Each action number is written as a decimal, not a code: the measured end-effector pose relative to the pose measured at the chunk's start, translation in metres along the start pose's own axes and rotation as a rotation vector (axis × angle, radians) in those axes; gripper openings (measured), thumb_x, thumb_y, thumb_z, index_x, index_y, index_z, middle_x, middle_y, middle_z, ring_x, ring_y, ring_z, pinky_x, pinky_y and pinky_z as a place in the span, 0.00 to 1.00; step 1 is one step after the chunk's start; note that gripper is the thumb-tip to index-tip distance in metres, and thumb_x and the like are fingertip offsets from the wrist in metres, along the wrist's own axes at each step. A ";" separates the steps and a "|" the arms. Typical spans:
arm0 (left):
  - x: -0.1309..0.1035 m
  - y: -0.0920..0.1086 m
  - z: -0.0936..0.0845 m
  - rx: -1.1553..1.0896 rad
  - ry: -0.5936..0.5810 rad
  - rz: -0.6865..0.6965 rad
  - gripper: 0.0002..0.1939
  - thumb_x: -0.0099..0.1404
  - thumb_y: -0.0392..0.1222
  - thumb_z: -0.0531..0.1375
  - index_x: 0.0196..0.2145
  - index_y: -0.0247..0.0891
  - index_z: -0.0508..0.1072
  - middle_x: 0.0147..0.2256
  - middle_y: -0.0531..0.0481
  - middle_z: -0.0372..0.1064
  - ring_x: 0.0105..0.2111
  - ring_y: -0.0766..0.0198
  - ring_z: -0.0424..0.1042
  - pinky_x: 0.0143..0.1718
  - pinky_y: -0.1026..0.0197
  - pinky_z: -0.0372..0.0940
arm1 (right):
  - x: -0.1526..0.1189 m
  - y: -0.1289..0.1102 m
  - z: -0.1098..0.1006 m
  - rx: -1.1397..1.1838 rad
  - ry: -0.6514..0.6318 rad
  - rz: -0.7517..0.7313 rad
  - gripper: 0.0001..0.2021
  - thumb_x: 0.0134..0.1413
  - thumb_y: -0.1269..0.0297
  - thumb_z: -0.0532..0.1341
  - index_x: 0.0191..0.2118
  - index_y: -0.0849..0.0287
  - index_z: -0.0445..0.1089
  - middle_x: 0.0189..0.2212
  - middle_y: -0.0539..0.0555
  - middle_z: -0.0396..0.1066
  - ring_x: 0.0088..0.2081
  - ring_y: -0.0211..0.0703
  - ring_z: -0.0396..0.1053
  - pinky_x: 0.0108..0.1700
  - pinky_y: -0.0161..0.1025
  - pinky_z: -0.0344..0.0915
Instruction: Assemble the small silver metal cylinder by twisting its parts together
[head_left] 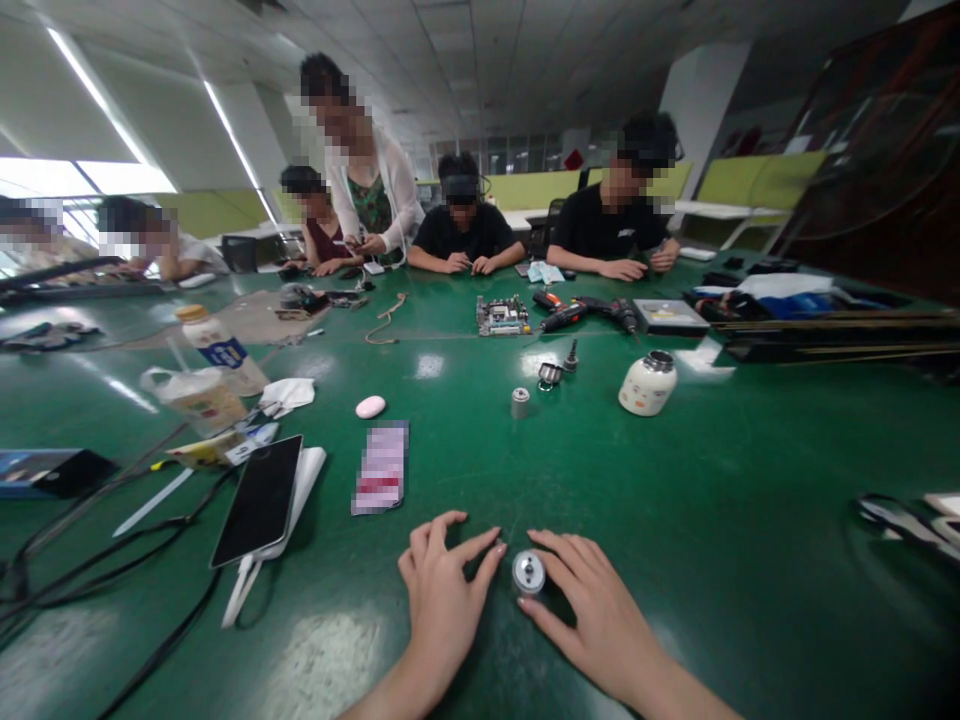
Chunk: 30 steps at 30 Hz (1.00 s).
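My right hand [589, 595] rests on the green table with thumb and fingers around a small silver cylinder [529, 573] that looks like a small motor. The cylinder stands upright, its round top with a dark centre facing me. Just left of it, my left hand [450, 575] has thumb and index fingertip brought together; a tiny thing may be between them, too small to name. The other left fingers are curled loosely. Farther out stands a similar silver cylinder [520, 403]. Behind it lie a metal housing part [549, 375] and a dark shaft-like part [571, 356].
A phone [381, 468], a pink oval case [370, 407] and a cabled tablet-like device [259, 500] lie to the left. A cream jar [648, 384] stands right; a circuit board [502, 315] and power drills [589, 314] lie beyond. Several people sit or stand across the table.
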<state>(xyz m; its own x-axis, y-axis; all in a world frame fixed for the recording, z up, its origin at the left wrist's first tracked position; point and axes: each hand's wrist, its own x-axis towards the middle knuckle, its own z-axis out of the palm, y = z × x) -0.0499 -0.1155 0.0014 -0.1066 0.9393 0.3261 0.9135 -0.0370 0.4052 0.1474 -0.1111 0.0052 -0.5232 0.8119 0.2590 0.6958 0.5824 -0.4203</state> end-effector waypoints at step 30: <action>0.022 0.015 -0.040 -0.241 -0.008 0.493 0.08 0.60 0.40 0.67 0.37 0.54 0.80 0.40 0.50 0.72 0.46 0.52 0.62 0.45 0.49 0.60 | -0.002 -0.003 -0.003 0.005 0.038 -0.016 0.17 0.59 0.61 0.61 0.53 0.53 0.67 0.55 0.57 0.68 0.53 0.54 0.67 0.54 0.54 0.66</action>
<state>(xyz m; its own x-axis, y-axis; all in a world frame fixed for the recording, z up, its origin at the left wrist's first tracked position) -0.0546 -0.1087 0.0492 0.3148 0.7934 0.5210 0.7386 -0.5495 0.3905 0.1476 -0.1138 0.0084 -0.5149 0.8036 0.2986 0.6851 0.5951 -0.4201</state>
